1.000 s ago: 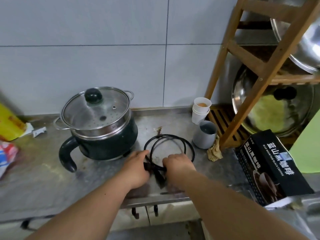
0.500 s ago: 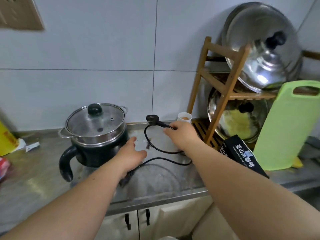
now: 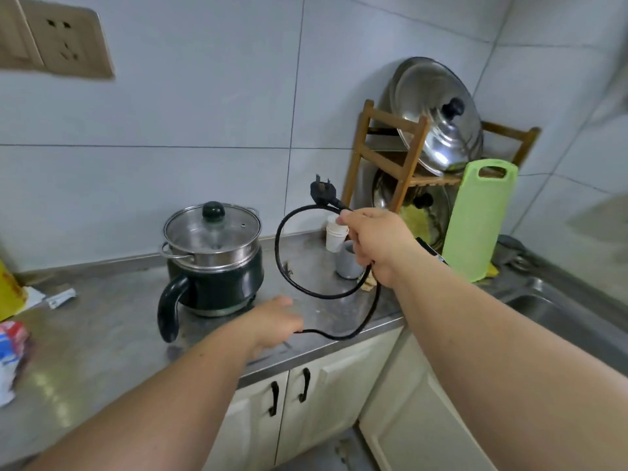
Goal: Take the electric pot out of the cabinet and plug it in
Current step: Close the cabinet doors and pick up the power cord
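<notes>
The dark green electric pot (image 3: 217,277), with a steel steamer tier and a glass lid, stands on the steel counter (image 3: 102,331), its black handle pointing toward me. My right hand (image 3: 372,241) is raised above the counter and shut on the black power cord (image 3: 282,263), just behind the wall plug (image 3: 323,192), whose prongs point up. The cord loops down to my left hand (image 3: 275,322), which rests on the counter in front of the pot and covers the cord's other end. A beige wall socket (image 3: 66,42) is high on the tiles at the upper left.
A wooden rack (image 3: 390,158) with steel lids stands at the back right, a green cutting board (image 3: 475,219) leaning on it. Stacked paper cups (image 3: 334,236) and a grey cup (image 3: 346,263) sit beside it. A sink (image 3: 571,317) lies at far right; packets at far left.
My right hand has lifted the plug end from the coiled cord on the counter and raised it. The coil has come undone. My view has tilted up, bringing the wall socket in.
</notes>
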{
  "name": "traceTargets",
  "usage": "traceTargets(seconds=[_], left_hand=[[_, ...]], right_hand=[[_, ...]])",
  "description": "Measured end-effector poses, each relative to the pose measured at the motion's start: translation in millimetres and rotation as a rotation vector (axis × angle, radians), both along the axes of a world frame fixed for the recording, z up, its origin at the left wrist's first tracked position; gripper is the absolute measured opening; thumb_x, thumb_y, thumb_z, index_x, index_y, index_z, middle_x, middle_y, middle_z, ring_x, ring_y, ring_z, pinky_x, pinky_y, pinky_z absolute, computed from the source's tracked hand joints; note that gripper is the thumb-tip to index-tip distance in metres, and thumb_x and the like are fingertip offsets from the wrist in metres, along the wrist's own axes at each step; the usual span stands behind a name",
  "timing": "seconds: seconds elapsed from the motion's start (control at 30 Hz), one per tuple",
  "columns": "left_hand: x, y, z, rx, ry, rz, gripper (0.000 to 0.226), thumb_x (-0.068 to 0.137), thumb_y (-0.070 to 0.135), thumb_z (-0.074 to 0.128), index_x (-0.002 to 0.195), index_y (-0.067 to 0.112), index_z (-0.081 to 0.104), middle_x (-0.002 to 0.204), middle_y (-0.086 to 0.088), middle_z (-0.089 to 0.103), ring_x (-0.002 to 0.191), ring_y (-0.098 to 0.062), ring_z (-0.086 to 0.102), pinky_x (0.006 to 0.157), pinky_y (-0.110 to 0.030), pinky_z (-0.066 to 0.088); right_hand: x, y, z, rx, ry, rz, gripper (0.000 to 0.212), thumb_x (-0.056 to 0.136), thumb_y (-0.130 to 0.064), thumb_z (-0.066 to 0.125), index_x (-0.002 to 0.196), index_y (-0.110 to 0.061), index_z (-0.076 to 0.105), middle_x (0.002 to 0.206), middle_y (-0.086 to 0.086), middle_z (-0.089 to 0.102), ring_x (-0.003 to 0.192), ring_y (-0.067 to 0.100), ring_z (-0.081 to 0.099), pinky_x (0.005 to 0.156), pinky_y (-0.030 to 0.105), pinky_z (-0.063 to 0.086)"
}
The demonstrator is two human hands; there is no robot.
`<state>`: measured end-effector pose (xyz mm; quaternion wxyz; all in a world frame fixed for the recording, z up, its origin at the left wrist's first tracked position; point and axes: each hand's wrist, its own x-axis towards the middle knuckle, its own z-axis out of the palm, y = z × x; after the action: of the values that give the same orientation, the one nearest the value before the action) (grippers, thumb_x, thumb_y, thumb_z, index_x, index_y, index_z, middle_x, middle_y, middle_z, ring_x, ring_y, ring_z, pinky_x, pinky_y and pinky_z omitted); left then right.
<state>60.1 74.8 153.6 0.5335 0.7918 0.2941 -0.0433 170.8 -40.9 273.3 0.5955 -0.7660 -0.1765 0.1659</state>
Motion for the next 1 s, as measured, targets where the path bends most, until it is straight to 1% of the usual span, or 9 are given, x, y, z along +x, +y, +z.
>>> traceTargets(seconds=[0.07, 0.13, 0.27, 0.4, 0.57, 0.7, 0.77, 0.83, 1.0], left_hand=[[-1.7, -12.0, 4.5, -0.034, -0.040, -0.083, 0.064, 0.078, 0.019, 0.058, 0.138, 0.023, 0.036, 0.133, -0.005, 0.051, 0.112, -0.020, 0.052, 0.093, -0.034, 0.043], [-4.5, -20.3, 19.7, -0.157, -0.153, -0.082, 0.064, 0.081, 0.019, 0.060, 0.139, 0.023, 0.033, 0.140, 0.002, 0.046, 0.119, -0.019, 0.048, 0.102, -0.040, 0.040], [-11.8, -34.5, 51.7, -0.487, -0.238, -0.342, 0.050, 0.085, 0.021, 0.060, 0.132, 0.024, 0.041, 0.127, 0.000, 0.060, 0.108, -0.022, 0.062, 0.099, -0.039, 0.045], [-12.8, -57.7, 67.7, -0.524, -0.157, -0.611, 0.038, 0.082, 0.027, 0.057, 0.119, 0.019, 0.056, 0.105, -0.007, 0.072, 0.104, -0.026, 0.065, 0.097, -0.038, 0.046], [-10.8, -76.3, 71.7, -0.577, -0.195, -0.536, 0.019, 0.084, 0.020, 0.054, 0.096, 0.011, 0.067, 0.078, -0.008, 0.068, 0.079, -0.024, 0.066, 0.082, -0.038, 0.055], [-8.4, -69.2, 72.7, -0.708, -0.324, -0.228, 0.015, 0.091, 0.012, 0.048, 0.092, 0.012, 0.063, 0.064, -0.005, 0.059, 0.057, -0.017, 0.058, 0.068, -0.040, 0.058], [-3.5, -64.8, 71.3, -0.650, -0.404, 0.038, 0.014, 0.093, 0.010, 0.046, 0.095, 0.015, 0.059, 0.063, -0.004, 0.056, 0.050, -0.014, 0.052, 0.060, -0.036, 0.056], [0.8, -63.9, 65.6, -0.519, -0.379, 0.190, 0.021, 0.092, 0.006, 0.046, 0.107, 0.016, 0.056, 0.073, -0.007, 0.057, 0.051, -0.014, 0.050, 0.056, -0.033, 0.053], [5.9, -88.7, 51.8, -0.104, -0.147, 0.077, 0.048, 0.086, 0.005, 0.049, 0.130, 0.021, 0.044, 0.097, -0.010, 0.059, 0.072, -0.019, 0.059, 0.071, -0.034, 0.054]], right_hand=[[-11.5, -7.6, 12.2, 0.083, 0.164, -0.017, 0.018, 0.090, -0.026, 0.052, 0.089, -0.012, 0.064, 0.057, 0.000, 0.042, 0.039, 0.010, 0.029, 0.038, 0.023, 0.025], [-18.8, -16.7, 27.2, 0.202, 0.305, 0.010, 0.019, 0.094, -0.023, 0.046, 0.091, -0.010, 0.060, 0.054, -0.002, 0.043, 0.034, 0.007, 0.030, 0.034, 0.019, 0.024], [-24.1, -35.6, 64.4, 0.415, 0.474, 0.083, 0.025, 0.097, -0.022, 0.040, 0.083, -0.010, 0.057, 0.055, -0.004, 0.043, 0.032, 0.005, 0.034, 0.029, 0.016, 0.028], [-19.2, -49.5, 81.1, 0.484, 0.488, 0.015, 0.027, 0.096, -0.020, 0.039, 0.077, -0.010, 0.055, 0.051, -0.003, 0.045, 0.032, 0.006, 0.037, 0.030, 0.016, 0.031], [6.6, -82.8, 57.4, 0.286, 0.352, -0.170, 0.019, 0.093, -0.018, 0.043, 0.081, -0.013, 0.057, 0.060, -0.001, 0.050, 0.037, 0.008, 0.042, 0.033, 0.016, 0.036], [29.9, -114.9, 23.4, -0.059, 0.160, -0.261, 0.020, 0.090, -0.019, 0.047, 0.077, -0.012, 0.061, 0.064, 0.002, 0.056, 0.040, 0.011, 0.039, 0.036, 0.016, 0.029], [37.8, -128.6, 9.2, -0.145, 0.119, -0.252, 0.017, 0.088, -0.018, 0.051, 0.083, -0.009, 0.064, 0.066, 0.003, 0.053, 0.045, 0.013, 0.033, 0.038, 0.021, 0.025], [40.7, -137.9, 1.8, -0.161, 0.120, -0.212, 0.019, 0.087, -0.020, 0.055, 0.089, -0.005, 0.067, 0.064, 0.004, 0.050, 0.046, 0.013, 0.032, 0.041, 0.026, 0.024], [29.5, -139.3, 8.0, -0.178, 0.060, 0.013, 0.017, 0.085, -0.019, 0.058, 0.070, -0.011, 0.061, 0.048, -0.001, 0.042, 0.036, 0.011, 0.026, 0.038, 0.024, 0.021]])
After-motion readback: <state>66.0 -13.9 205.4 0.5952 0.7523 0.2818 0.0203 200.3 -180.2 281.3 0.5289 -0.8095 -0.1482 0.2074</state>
